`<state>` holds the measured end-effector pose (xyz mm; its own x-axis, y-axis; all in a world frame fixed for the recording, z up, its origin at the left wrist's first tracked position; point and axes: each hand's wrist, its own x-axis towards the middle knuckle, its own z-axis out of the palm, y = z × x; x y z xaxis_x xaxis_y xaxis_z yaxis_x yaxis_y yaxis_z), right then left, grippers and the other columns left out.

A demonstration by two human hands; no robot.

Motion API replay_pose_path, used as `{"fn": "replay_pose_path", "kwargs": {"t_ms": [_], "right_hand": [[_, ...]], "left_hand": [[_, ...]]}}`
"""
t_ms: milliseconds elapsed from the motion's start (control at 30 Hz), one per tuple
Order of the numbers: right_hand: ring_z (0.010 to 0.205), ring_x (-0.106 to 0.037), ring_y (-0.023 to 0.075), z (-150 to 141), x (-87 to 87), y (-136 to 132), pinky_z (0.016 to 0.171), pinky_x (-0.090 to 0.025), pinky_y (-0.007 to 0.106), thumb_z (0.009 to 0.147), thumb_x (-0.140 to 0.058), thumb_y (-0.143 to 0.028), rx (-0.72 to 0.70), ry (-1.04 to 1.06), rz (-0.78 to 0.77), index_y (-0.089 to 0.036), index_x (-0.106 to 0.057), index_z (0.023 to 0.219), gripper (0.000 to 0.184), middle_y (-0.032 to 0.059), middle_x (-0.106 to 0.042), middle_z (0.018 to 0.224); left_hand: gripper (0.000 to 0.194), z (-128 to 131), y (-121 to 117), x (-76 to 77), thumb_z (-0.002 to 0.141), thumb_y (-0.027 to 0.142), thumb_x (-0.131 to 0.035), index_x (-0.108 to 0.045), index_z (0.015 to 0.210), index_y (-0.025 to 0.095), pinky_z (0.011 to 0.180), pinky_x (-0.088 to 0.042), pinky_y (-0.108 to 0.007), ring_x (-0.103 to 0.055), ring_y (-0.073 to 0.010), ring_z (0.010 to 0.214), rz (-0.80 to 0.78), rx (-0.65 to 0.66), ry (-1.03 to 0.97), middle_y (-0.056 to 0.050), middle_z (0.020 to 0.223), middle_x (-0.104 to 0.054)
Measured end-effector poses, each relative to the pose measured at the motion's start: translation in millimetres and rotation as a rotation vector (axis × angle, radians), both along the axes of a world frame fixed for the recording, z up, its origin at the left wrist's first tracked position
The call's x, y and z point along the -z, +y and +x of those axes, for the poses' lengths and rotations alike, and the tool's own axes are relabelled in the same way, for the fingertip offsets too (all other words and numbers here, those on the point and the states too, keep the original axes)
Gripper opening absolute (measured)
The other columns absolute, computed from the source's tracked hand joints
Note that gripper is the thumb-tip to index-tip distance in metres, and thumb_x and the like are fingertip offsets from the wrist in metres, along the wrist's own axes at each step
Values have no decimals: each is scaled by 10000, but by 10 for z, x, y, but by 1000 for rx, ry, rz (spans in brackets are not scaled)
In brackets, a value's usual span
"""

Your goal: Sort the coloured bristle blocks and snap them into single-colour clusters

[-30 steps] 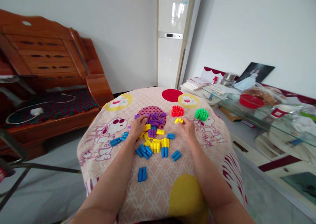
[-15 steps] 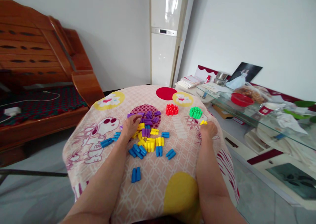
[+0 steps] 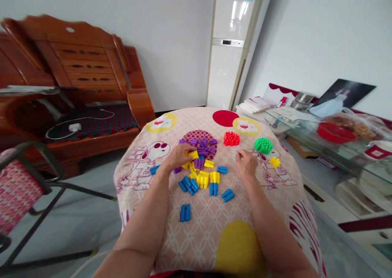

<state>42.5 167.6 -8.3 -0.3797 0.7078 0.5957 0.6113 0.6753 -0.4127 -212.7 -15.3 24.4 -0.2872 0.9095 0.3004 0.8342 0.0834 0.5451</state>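
Note:
My left hand point(image 3: 179, 157) is over the left side of a loose pile, its fingers pinching a yellow plastic block point(image 3: 193, 154). Around it lie purple blocks point(image 3: 202, 144), other yellow blocks point(image 3: 202, 181) and blue blocks point(image 3: 188, 185), shaped like short joined tubes. My right hand point(image 3: 246, 162) hovers right of the pile with curled fingers, and nothing shows in them. To its right a small yellow group point(image 3: 275, 162) stands on the cloth, just below a tight cluster of green blocks point(image 3: 263, 145). A cluster of red blocks point(image 3: 231, 138) stands farther back.
A patterned cloth point(image 3: 211, 237) covers the round table. At the right, a glass-topped cabinet point(image 3: 309, 135) carries papers, a red bowl point(image 3: 336, 132) and bags. A wooden bench point(image 3: 88, 73) and a metal-framed chair point(image 3: 23, 188) stand left; a tall white appliance point(image 3: 226, 73) is behind.
My right hand has let go of the yellow group and moved left towards the pile. My left hand now holds a yellow block. The camera view has turned left.

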Motion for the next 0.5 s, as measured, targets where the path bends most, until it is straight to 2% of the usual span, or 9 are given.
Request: {"fn": "replay_pose_path", "kwargs": {"t_ms": [133,267,400,500], "right_hand": [[711,-621,205,1,9,-11,663,-386,283,839,-485,-243,-3,-9,-21,-176,-740,869,266,98,-741,790],[680,-625,206,28,-10,0,642,-392,284,830,-495,-249,-1,7,-23,-176,-738,850,254,96,-738,761],[697,-640,200,-13,-32,-74,667,-430,284,860,-480,-249,-136,48,7,-173,-723,833,255,91,-733,770],[727,-644,192,-83,-49,-181,708,-464,285,885,-513,-265,-265,68,25,-173,-717,884,223,81,-732,804]], "left_hand": [[414,20,4,-9,720,317,-656,-745,1110,210,948,-519,-341,-684,-238,988,-51,55,32,-58,1091,-743],[400,66,29,10,738,290,-631,-738,1115,207,933,-525,-334,-690,-235,974,-34,21,52,-59,1065,-746],[381,157,72,9,751,273,-597,-728,1098,187,901,-538,-332,-694,-225,952,43,-55,24,-71,1082,-744],[350,249,88,-54,787,322,-591,-722,1080,182,889,-539,-328,-688,-209,926,130,-69,-8,-69,1065,-745]]}}
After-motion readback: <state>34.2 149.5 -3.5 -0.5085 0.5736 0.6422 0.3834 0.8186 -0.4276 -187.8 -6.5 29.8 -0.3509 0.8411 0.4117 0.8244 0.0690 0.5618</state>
